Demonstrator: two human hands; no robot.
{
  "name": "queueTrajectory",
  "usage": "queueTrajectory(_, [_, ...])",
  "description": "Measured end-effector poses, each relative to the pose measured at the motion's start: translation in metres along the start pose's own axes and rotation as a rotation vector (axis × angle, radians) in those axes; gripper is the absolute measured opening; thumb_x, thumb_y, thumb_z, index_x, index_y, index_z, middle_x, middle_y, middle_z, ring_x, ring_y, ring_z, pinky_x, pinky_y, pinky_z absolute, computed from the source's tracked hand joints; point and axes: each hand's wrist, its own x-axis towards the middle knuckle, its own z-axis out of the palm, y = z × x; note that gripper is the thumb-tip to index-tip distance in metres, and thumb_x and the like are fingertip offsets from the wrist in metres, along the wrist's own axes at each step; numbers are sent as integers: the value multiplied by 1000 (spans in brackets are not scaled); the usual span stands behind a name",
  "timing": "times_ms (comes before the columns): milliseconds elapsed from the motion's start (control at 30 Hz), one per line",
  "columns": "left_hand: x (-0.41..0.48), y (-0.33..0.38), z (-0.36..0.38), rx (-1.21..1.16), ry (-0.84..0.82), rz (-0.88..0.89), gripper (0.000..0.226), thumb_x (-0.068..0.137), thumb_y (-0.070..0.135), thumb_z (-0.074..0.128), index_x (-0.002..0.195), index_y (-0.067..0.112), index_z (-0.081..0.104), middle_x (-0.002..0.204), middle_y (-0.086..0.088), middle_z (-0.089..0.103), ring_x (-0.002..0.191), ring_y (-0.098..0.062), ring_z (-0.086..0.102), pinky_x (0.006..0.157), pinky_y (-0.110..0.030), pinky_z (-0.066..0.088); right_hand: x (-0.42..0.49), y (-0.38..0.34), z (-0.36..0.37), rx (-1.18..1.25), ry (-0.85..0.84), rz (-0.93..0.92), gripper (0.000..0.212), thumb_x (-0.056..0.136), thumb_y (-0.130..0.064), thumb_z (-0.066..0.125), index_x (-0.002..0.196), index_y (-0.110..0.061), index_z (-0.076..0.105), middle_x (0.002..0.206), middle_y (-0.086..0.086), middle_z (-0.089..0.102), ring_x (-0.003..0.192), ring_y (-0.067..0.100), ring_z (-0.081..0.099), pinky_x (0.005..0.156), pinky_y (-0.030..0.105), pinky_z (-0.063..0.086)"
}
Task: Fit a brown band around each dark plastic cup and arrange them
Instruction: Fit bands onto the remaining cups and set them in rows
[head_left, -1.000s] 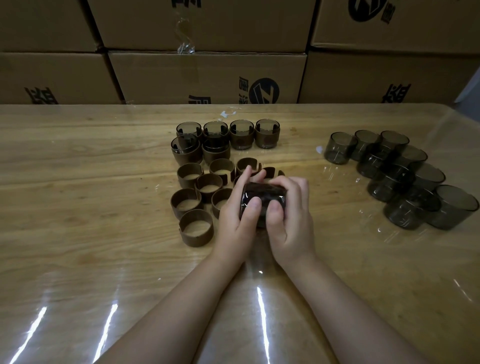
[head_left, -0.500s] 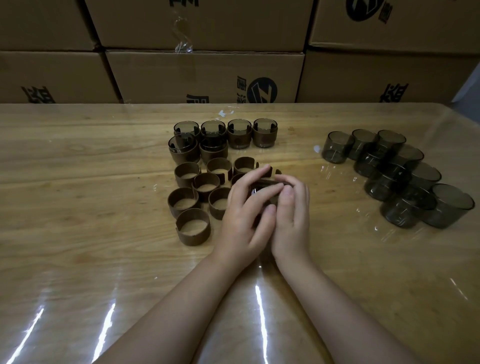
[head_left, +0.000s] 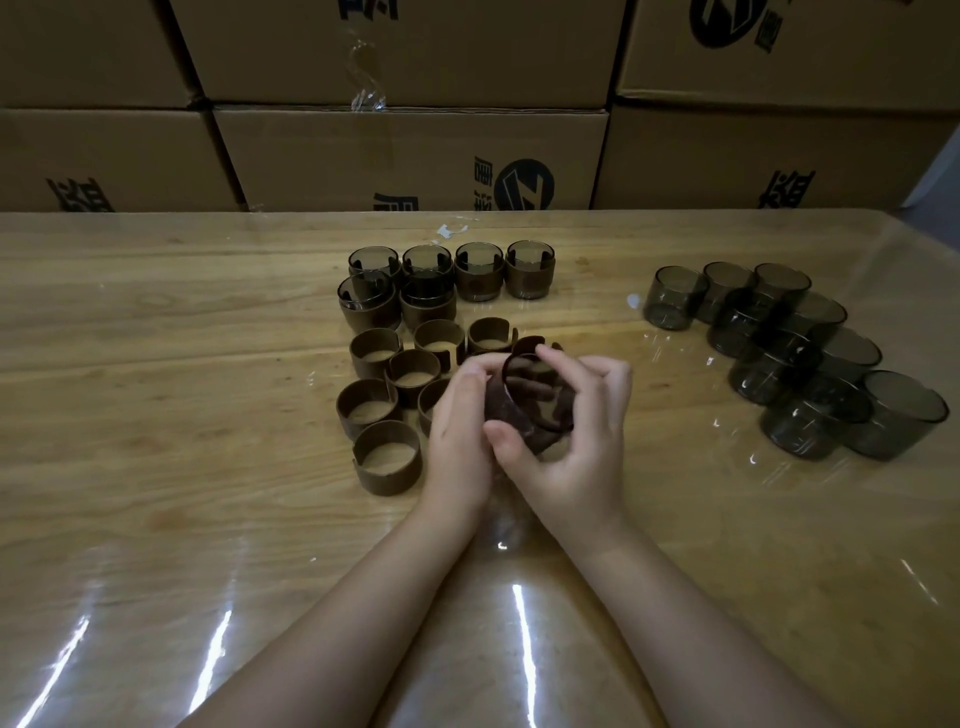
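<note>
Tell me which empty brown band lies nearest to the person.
The band at the front of the group, just left of the left hand; all other empty bands lie farther back.

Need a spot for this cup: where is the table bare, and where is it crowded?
Bare: the strip between the banded cups and the plain cups, and the wide table left of the loose bands. Crowded: the bands pack against the left hand; the plain cups cluster at right.

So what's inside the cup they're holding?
Looks empty: the cup is see-through, nothing in it. The left hand and right hand cover its base and much of its brown band.
</note>
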Motion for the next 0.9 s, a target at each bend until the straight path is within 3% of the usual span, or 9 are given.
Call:
queueTrajectory(33, [1, -2, -1, 4, -40, -55, 39, 101, -2, 38, 92, 31, 56, 88, 39, 62, 86, 21, 55, 68, 2, 40, 0, 1, 0, -24, 19, -27, 59, 87, -60, 53, 122, -12, 49, 111, 6, 39, 102, 16, 49, 82, 24, 51])
queueTrajectory(100, [1, -2, -3, -55, -140, -128, 31, 104, 21, 35, 93, 15, 64, 87, 14, 71, 81, 7, 62, 68, -9, 47, 2, 3, 0, -13, 38, -42, 45, 87, -45, 57, 118, -14, 48, 111, 7, 46, 102, 21, 52, 86, 31, 49])
queueTrajectory(167, [-1, -3, -2, -16, -226, -165, 56, 93, 50, 33, 102, 4, 64, 94, -8, 70, 89, -15, 66, 79, -33, 54, 2, 5, 0, 121, 31, 68, 34, 87, -31, 55, 118, -15, 52, 114, 11, 55, 105, 21, 57, 90, 31, 50])
queueTrajectory(233, [-5, -3, -1, 110, -227, -108, 71, 82, 64, 28, 108, 8, 63, 97, -7, 68, 91, -18, 65, 82, -43, 52, 2, 2, 0, 276, 28, 228, 29, 90, -30, 50, 118, -22, 52, 114, 10, 61, 107, 16, 61, 92, 28, 50])
queueTrajectory(333, [-8, -5, -1, 188, -169, 47, 68, 85, 60, 27, 116, 11, 62, 100, 0, 68, 91, -11, 64, 79, -39, 52, 3, -4, 2, 370, 49, 352, 26, 92, -35, 44, 114, -27, 55, 112, 5, 65, 107, 14, 62, 90, 28, 49])
queueTrajectory(500, [-10, -9, 1, 240, -95, 270, 45, 94, 37, 33, 135, 20, 37, 127, 5, 49, 115, 2, 46, 95, -5, 34, 6, -9, 4, 431, 84, 435, 26, 98, -33, 37, 107, -26, 61, 106, -6, 67, 104, 7, 62, 87, 17, 47])
queueTrajectory(600, [-8, -13, -2, 268, -160, 360, 52, 92, 33, 41, 139, 13, 32, 130, -2, 45, 117, 6, 42, 98, -4, 30, 6, -6, 1, 387, 77, 400, 34, 102, -22, 29, 105, -25, 62, 104, -12, 67, 106, 5, 61, 90, 16, 45])
queueTrajectory(767, [-11, -7, 2, 4, -191, 67, 46, 81, 51, 46, 124, 34, 42, 121, 10, 56, 108, 5, 55, 90, -15, 43, 2, -1, -2, 153, -57, 103, 42, 99, -15, 28, 112, 1, 65, 125, 12, 59, 127, 19, 51, 107, 32, 39])
queueTrajectory(900, [-6, -4, 4, -181, -135, -71, 57, 80, 53, 45, 117, 12, 56, 103, 1, 65, 92, -8, 63, 81, -20, 49, 2, -3, 2, 74, -87, -74, 39, 98, -15, 33, 116, 4, 62, 130, 18, 55, 133, 30, 45, 110, 41, 35])
